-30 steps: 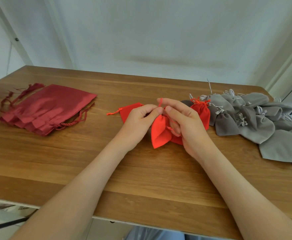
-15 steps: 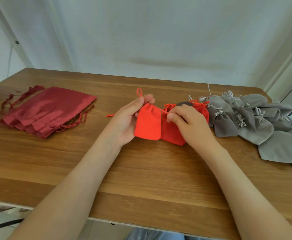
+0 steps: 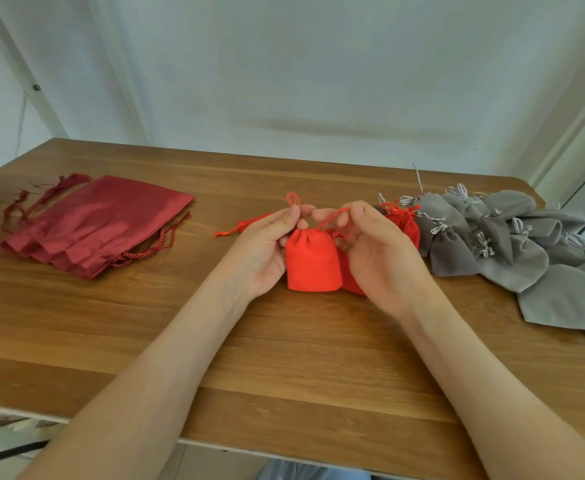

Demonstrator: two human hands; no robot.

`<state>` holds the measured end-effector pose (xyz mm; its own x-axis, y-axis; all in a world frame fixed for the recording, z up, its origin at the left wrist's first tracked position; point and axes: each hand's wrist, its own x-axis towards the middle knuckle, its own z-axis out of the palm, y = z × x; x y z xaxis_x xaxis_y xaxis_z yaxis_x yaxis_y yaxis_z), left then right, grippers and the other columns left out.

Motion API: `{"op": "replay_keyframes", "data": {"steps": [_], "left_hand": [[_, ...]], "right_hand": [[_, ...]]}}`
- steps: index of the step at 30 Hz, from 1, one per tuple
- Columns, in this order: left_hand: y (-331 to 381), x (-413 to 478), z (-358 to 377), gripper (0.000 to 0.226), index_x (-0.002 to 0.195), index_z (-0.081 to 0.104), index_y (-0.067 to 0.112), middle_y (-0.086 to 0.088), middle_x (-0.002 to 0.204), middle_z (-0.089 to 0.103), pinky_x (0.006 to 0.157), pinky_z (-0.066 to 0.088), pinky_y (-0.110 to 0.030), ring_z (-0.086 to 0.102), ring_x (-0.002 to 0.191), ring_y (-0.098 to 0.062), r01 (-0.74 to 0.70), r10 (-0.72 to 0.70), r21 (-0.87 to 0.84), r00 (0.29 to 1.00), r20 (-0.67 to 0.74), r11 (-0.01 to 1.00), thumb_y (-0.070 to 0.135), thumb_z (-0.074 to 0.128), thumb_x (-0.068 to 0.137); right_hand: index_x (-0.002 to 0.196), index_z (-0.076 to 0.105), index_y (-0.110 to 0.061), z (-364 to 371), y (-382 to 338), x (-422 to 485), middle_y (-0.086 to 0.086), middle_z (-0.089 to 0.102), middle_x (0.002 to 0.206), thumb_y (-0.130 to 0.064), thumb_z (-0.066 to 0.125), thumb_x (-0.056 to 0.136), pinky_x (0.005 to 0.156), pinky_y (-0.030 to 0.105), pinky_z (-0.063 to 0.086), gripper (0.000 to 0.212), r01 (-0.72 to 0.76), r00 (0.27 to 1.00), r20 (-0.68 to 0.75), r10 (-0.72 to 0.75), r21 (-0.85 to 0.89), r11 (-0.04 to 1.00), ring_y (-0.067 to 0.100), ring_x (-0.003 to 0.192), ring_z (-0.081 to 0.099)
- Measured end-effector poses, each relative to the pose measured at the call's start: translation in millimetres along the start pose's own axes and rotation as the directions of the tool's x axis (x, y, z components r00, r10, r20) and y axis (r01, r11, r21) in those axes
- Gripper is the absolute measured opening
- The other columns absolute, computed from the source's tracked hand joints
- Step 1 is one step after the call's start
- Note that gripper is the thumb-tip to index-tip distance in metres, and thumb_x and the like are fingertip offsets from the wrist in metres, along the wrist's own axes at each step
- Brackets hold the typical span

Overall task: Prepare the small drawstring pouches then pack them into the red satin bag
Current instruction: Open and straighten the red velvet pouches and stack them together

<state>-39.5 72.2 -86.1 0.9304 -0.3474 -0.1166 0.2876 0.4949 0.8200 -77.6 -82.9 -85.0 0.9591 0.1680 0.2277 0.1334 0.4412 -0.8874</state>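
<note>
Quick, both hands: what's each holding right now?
Left hand: closed, pinching one cord loop of the small orange-red fabric drawstring pouch.
Right hand: closed, pinching its other cord.

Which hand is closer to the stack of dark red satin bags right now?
Left. The left hand is on the side toward the dark red satin bags, with bare table between them. The right hand is farther, beyond the red pouch both hands hold.

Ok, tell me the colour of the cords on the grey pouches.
White or pale grey cords on the grey pouches, seen in the head view.
</note>
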Motion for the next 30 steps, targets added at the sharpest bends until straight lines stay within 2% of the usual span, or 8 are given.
{"op": "replay_keyframes", "data": {"steps": [3, 6, 11, 15, 19, 23, 27, 30], "left_hand": [[-7, 3, -1, 0.018, 0.092, 0.071, 0.008, 0.003, 0.065, 0.059, 0.064, 0.042, -0.016, 0.045, 0.056, -0.004, -0.041, 0.042, 0.108, 0.999, -0.014, 0.993, 0.013, 0.053, 0.093], [-15, 2, 0, 0.018, 0.103, 0.068, 0.010, 0.005, 0.070, 0.064, 0.065, 0.046, -0.017, 0.057, 0.066, -0.006, -0.131, 0.138, 0.326, 0.990, 0.002, 0.936, 0.013, 0.053, 0.095], [-18, 0, 1, 0.010, 0.092, 0.067, 0.009, 0.007, 0.064, 0.064, 0.056, 0.041, -0.011, 0.056, 0.058, 0.000, -0.211, 0.253, 0.487, 0.967, -0.020, 0.847, 0.010, 0.058, 0.092], [-22, -3, 3, 0.017, 0.083, 0.070, 0.012, 0.009, 0.065, 0.063, 0.057, 0.038, -0.011, 0.049, 0.057, 0.002, -0.259, 0.313, 0.615, 0.950, 0.022, 0.745, 0.013, 0.057, 0.093], [-23, -4, 3, 0.025, 0.075, 0.067, 0.026, 0.013, 0.063, 0.062, 0.065, 0.040, -0.015, 0.054, 0.062, 0.005, -0.286, 0.392, 0.792, 0.918, 0.065, 0.540, 0.016, 0.055, 0.094], [-25, -7, 8, 0.024, 0.078, 0.064, 0.015, 0.009, 0.072, 0.062, 0.071, 0.039, -0.019, 0.056, 0.075, -0.004, -0.298, 0.385, 0.887, 0.910, 0.153, 0.353, 0.011, 0.048, 0.096], [-25, -9, 8, 0.023, 0.085, 0.062, 0.003, -0.010, 0.086, 0.064, 0.076, 0.040, -0.032, 0.057, 0.085, -0.020, -0.314, 0.326, 0.862, 0.927, 0.187, 0.397, 0.019, 0.048, 0.094], [-24, -9, 8, 0.029, 0.082, 0.065, 0.008, 0.000, 0.074, 0.065, 0.070, 0.042, -0.025, 0.060, 0.075, -0.009, -0.318, 0.382, 0.870, 0.909, 0.167, 0.376, 0.027, 0.050, 0.097]], "right_hand": [[0.085, 0.063, -0.015, 1, 2, 0, -0.001, 0.068, 0.087, -0.026, 0.053, 0.087, 0.082, 0.029, 0.039, 0.015, 0.026, 0.998, -0.050, -0.029, -0.068, 0.997, 0.012, 0.087, 0.060], [0.093, 0.064, -0.013, 5, 9, -1, -0.006, 0.069, 0.083, -0.005, 0.050, 0.092, 0.076, 0.018, 0.047, 0.016, 0.045, 0.990, -0.118, -0.077, -0.255, 0.966, 0.005, 0.081, 0.062], [0.096, 0.065, -0.015, 5, 16, 1, -0.013, 0.066, 0.082, 0.007, 0.050, 0.090, 0.074, 0.014, 0.042, 0.028, 0.089, 0.966, -0.109, -0.236, -0.713, 0.695, -0.006, 0.075, 0.057], [0.094, 0.059, -0.017, 8, 18, -1, -0.010, 0.066, 0.082, 0.009, 0.052, 0.088, 0.072, 0.010, 0.043, 0.028, 0.104, 0.951, -0.110, -0.288, -0.764, 0.637, -0.006, 0.074, 0.060], [0.097, 0.040, -0.024, 8, 20, 0, -0.005, 0.067, 0.073, 0.007, 0.055, 0.085, 0.072, 0.014, 0.044, 0.036, 0.091, 0.950, -0.103, -0.296, -0.813, 0.576, 0.003, 0.073, 0.063], [0.100, 0.029, -0.019, 7, 19, -1, -0.007, 0.065, 0.068, 0.008, 0.058, 0.083, 0.065, 0.011, 0.042, 0.042, 0.074, 0.943, -0.118, -0.311, -0.838, 0.541, 0.003, 0.066, 0.061], [0.110, 0.039, -0.016, 4, 19, -1, -0.010, 0.060, 0.070, 0.007, 0.058, 0.084, 0.066, 0.006, 0.039, 0.040, 0.074, 0.947, -0.092, -0.309, -0.871, 0.486, -0.008, 0.066, 0.055], [0.113, 0.056, -0.012, 4, 21, 0, -0.013, 0.061, 0.073, 0.006, 0.056, 0.086, 0.071, 0.003, 0.038, 0.033, 0.093, 0.958, -0.039, -0.284, -0.896, 0.435, -0.013, 0.072, 0.056]]}}
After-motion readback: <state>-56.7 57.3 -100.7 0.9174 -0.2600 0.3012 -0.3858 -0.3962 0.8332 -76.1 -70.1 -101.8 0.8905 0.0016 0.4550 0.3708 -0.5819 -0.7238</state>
